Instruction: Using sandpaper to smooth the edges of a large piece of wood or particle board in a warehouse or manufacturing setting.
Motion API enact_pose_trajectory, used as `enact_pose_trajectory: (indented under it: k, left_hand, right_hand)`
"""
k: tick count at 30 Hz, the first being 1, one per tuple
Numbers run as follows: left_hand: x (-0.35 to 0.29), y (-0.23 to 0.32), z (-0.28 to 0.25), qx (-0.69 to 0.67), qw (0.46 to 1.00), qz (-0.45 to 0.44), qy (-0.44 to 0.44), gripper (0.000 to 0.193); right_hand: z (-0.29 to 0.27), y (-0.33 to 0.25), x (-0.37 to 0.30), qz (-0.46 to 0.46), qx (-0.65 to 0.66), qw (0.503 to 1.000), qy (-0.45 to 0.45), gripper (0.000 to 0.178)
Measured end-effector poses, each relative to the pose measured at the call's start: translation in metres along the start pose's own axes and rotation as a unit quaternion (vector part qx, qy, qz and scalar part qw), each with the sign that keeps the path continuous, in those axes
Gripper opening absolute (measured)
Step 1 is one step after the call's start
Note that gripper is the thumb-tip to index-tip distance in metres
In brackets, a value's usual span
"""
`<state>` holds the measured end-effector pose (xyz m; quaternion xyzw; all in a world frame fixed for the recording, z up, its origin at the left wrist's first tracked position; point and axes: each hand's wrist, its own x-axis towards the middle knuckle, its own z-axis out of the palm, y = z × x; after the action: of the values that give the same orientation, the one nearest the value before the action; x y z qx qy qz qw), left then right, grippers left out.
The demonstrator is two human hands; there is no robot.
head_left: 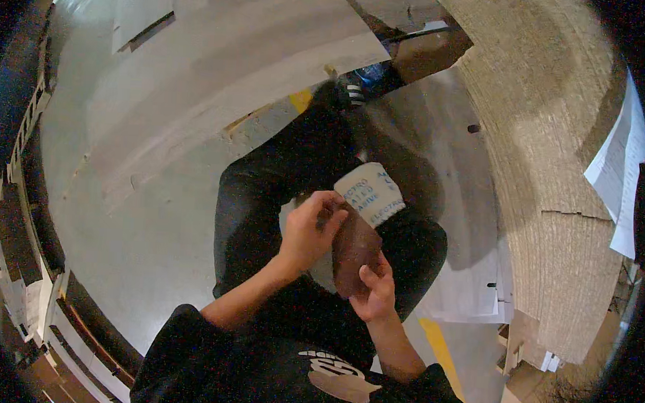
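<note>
In front of my lap I hold a strip of sandpaper [355, 254], its brown grit side facing up. Its far part shows a pale backing [370, 193] printed in blue, and looks folded or curled over. My left hand [310, 230] is closed at the strip's upper left edge, with its fingertips on the brown face. At the lower right end, my right hand [376, 290] grips the strip, its thumb lying on top and its fingers mostly hidden underneath. Both forearms reach in from the lower edge, over my dark trousers [254, 190].
Below me a grey floor [150, 294] spreads left, with yellow tape [442, 354] to the right. Large pale sheets [258, 37] lie ahead. On the right rises a wood-grained board [550, 177] with white papers [619, 170] on it. Stacked panels [89, 342] line the left side.
</note>
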<state>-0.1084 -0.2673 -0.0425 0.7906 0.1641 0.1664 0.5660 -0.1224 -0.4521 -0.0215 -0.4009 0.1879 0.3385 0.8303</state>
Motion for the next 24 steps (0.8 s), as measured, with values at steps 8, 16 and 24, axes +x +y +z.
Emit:
enact_pose_trajectory:
  k: [8,16,24]
  left_hand:
    - [0.019,0.003,-0.001,-0.051,0.998,-0.036,-0.01,0.02]
    - [0.159,-0.001,-0.071,-0.138,0.989,0.061,0.002,0.019]
    - [0.348,-0.132,-0.14,0.607,0.776,0.124,0.123,0.072]
  right_hand:
    - [0.016,0.025,0.048,-0.259,-0.38,0.887,-0.047,0.065]
    - [0.046,-0.037,0.107,-0.401,-0.385,0.83,0.041,0.021]
    - [0.147,-0.116,0.278,-0.336,-0.81,0.479,-0.041,0.082]
